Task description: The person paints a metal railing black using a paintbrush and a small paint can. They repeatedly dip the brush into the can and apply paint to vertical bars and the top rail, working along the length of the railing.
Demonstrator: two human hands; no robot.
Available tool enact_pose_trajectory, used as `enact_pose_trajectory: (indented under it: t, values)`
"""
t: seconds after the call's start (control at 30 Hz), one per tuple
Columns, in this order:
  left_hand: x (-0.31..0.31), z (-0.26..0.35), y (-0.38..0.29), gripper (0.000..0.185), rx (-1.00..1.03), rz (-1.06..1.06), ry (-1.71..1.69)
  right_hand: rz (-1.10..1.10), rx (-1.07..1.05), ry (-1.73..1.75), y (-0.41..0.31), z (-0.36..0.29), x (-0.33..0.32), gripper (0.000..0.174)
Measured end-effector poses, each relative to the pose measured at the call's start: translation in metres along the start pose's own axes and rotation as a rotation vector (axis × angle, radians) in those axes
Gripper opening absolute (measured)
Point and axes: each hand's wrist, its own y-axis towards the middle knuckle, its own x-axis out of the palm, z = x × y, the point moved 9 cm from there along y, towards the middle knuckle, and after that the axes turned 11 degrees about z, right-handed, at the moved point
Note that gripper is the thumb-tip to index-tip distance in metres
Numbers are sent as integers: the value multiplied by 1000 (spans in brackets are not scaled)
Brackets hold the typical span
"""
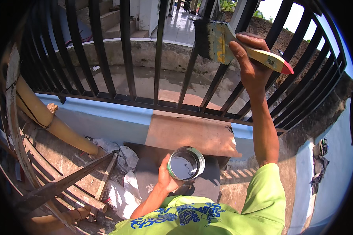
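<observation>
My right hand (pixel 251 57) grips the wooden handle of a wide paintbrush (pixel 219 41), raised in front of the fence. Its bristles are black with paint and lie against or just before one bar of a dark metal railing (pixel 158 58); I cannot tell whether they touch it. The handle's end is red. Low in front of my body, my left hand (pixel 169 176) holds an open paint can (pixel 186 163) from the side and below. Dark, glossy paint is inside it, and its rim is smeared.
A thin plywood sheet (pixel 191 133) leans over the light blue wall ledge (pixel 106 105) below the railing. Bamboo poles (pixel 67 135) and wooden slats (pixel 67 180) crowd the left side. White plastic sacking (pixel 123 191) lies beside my legs. Steps (pixel 117 25) stand beyond the railing.
</observation>
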Motion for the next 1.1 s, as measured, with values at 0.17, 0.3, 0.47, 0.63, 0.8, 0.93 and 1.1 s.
enact_pose_trajectory:
  t: [0.17, 0.3, 0.47, 0.63, 0.8, 0.93, 1.1]
  values:
    - [-3, 1, 1, 73, 36, 93, 43, 175, 41, -118, -20, 17, -24, 24]
    - [4, -1, -1, 64, 4, 25, -33, 53, 42, -78, -45, 13, -13, 26]
    - [-1, 2, 0, 73, 33, 70, 43, 129, 52, -44, -48, 17, -17, 24]
    - [-7, 4, -2, 75, 84, 158, 113, -76, -54, -204, -69, 16, 3, 26]
    - [-4, 5, 0, 75, 105, 130, 110, 110, 2, -91, -61, 17, -16, 24]
    - [-3, 3, -1, 74, 52, 56, 49, 107, -1, -185, -61, 16, -17, 26]
    - [-2, 4, 1, 72, 63, 101, 74, 128, 119, -94, -59, 18, -24, 24]
